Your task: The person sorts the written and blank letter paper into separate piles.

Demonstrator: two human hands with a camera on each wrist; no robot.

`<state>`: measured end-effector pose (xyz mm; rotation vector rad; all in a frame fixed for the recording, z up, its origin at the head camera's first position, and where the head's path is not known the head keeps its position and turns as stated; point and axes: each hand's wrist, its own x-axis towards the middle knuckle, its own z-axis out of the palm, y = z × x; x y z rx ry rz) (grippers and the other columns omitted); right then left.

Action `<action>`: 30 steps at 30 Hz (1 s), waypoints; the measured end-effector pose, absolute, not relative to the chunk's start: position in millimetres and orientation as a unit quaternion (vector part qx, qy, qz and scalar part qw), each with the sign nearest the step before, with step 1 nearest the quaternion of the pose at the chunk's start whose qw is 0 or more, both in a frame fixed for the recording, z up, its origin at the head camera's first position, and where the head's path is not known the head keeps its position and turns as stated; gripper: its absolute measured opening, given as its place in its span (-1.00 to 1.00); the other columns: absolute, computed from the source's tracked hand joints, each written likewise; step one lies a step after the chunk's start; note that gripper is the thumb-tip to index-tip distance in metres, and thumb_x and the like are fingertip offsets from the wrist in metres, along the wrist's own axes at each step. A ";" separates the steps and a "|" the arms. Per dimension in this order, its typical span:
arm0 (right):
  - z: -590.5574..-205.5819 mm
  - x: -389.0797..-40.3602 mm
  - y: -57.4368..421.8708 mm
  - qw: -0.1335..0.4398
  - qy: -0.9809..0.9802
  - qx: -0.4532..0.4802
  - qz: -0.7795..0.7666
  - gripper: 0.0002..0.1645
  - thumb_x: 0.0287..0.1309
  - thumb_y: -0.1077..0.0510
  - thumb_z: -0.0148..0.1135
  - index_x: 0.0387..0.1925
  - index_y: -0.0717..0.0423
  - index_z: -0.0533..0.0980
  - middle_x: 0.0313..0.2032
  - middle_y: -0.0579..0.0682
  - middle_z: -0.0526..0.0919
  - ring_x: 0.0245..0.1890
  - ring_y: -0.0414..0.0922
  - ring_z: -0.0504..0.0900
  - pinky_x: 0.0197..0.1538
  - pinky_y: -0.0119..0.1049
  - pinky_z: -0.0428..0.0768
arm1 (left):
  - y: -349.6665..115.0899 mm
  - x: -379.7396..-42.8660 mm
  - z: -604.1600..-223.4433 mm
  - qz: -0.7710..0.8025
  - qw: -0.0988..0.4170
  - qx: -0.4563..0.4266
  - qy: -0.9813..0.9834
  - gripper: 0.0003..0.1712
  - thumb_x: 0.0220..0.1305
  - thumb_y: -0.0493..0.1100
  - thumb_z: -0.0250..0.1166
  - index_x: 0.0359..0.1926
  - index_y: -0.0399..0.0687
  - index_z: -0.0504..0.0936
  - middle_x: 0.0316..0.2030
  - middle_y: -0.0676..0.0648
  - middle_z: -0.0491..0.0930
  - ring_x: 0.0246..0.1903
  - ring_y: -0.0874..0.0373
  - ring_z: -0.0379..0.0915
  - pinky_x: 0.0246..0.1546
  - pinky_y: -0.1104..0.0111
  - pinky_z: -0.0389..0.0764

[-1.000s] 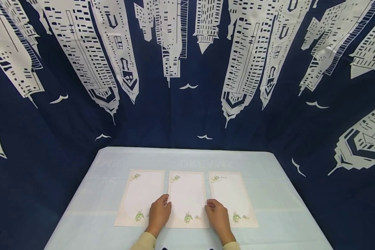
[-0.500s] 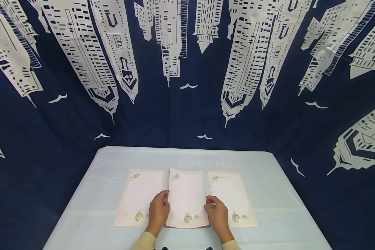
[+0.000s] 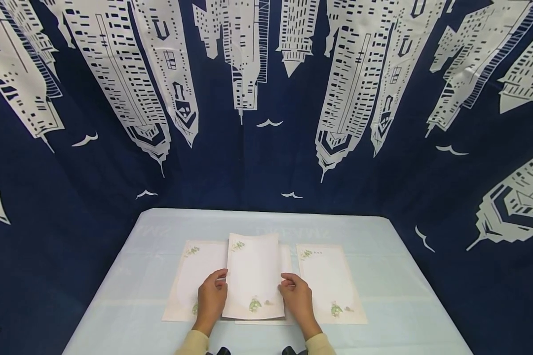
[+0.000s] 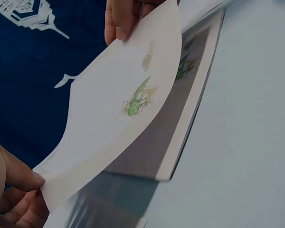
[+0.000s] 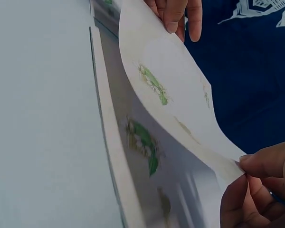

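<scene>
A sheet of decorated paper (image 3: 253,276) with green plant prints is raised off the middle stack (image 3: 287,276) and bows between both hands. My left hand (image 3: 213,298) pinches its left edge between thumb and fingers. On the opposite edge, my right hand (image 3: 297,298) pinches it the same way. In the left wrist view the sheet (image 4: 118,85) curves above the sheets lying below (image 4: 167,164). From the right wrist view, the thumb and fingers (image 5: 263,164) clasp the sheet's edge.
To the left lies a similar paper (image 3: 191,281), partly covered by the raised sheet and left hand. Another paper (image 3: 328,286), with small marks near its top, lies at the right. A pale cloth covers the table (image 3: 124,305); a dark blue skyline curtain (image 3: 257,167) hangs behind.
The top sheet has come up off the middle stack and shifted left. Both hands have moved left with it, uncovering the stack's right side.
</scene>
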<state>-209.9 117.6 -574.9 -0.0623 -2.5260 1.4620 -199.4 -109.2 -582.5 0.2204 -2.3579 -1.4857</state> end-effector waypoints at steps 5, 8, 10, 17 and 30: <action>-571.3 -214.7 102.3 0.075 -0.857 -0.001 0.511 -0.70 0.06 0.37 0.39 -0.11 0.30 0.66 -0.42 -0.08 0.65 -0.45 -0.20 0.61 -0.43 -0.40 0.59 | -126.1 -198.1 -578.8 -0.514 0.178 0.090 -0.834 -0.63 0.15 -0.55 0.26 -0.01 -0.31 0.69 -0.14 -0.23 0.70 -0.20 -0.06 0.67 -0.19 0.15 0.68; -570.7 -218.5 91.4 0.059 -0.845 0.010 0.531 -0.69 0.07 0.37 0.38 -0.09 0.32 0.65 -0.43 -0.06 0.64 -0.51 -0.22 0.60 -0.48 -0.39 0.59 | -138.9 -198.8 -577.3 -0.506 0.184 0.093 -0.837 -0.64 0.15 -0.55 0.25 -0.02 -0.31 0.69 -0.14 -0.24 0.70 -0.20 -0.07 0.67 -0.20 0.16 0.68; -570.2 -221.1 83.3 0.052 -0.838 0.017 0.542 -0.69 0.08 0.37 0.37 -0.08 0.33 0.64 -0.43 -0.05 0.63 -0.54 -0.23 0.60 -0.50 -0.38 0.58 | -148.1 -199.0 -576.6 -0.501 0.184 0.093 -0.840 -0.64 0.16 -0.55 0.25 -0.01 -0.31 0.69 -0.14 -0.24 0.71 -0.19 -0.07 0.67 -0.21 0.18 0.67; -573.3 -225.4 48.4 0.033 -0.833 0.027 0.552 -0.71 0.08 0.38 0.35 -0.10 0.30 0.65 -0.46 -0.09 0.59 -0.58 -0.27 0.55 -0.52 -0.41 0.56 | -182.7 -196.3 -575.6 -0.492 0.168 0.113 -0.847 -0.63 0.15 -0.54 0.23 0.00 -0.33 0.68 -0.15 -0.27 0.71 -0.20 -0.10 0.68 -0.25 0.29 0.66; -588.9 -224.4 0.3 0.060 -0.841 0.071 0.533 -0.74 0.00 0.45 0.34 -0.20 0.27 0.65 -0.53 -0.19 0.58 -0.62 -0.36 0.48 -0.51 -0.44 0.51 | -220.6 -193.0 -579.5 -0.446 0.192 0.143 -0.863 -0.62 0.20 -0.55 0.18 0.05 -0.39 0.64 -0.12 -0.35 0.68 -0.16 -0.21 0.65 -0.17 0.08 0.64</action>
